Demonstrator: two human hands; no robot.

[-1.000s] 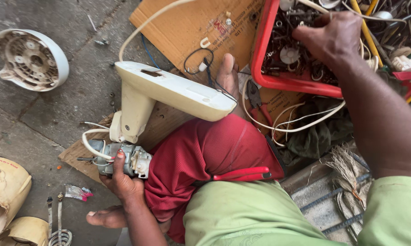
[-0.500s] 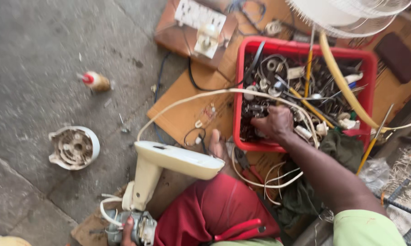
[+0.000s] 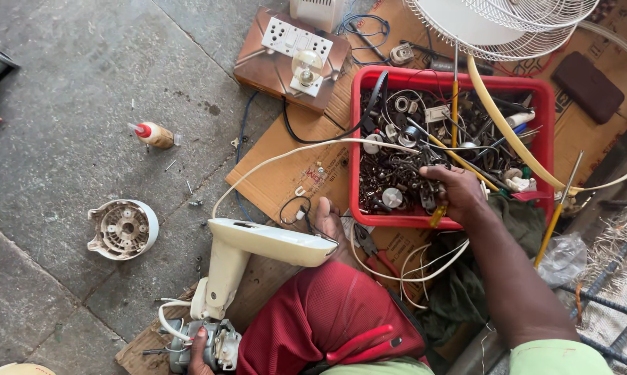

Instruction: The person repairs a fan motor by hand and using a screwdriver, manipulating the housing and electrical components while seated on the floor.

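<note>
Red tray (image 3: 544, 139) of small parts under right hand (image 3: 454, 194)

Right fingers close among the parts; left hand (image 3: 199, 351) grips the grey fan motor (image 3: 212, 344) on the floor.

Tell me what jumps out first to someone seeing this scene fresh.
The red tray at upper right, packed with dark metal parts and wires, draws the eye, with the right hand reaching into it. In the lower middle lies a cream fan stand, its motor gripped by the left hand at the bottom edge. A white wire fan guard lies along the top edge.
</note>
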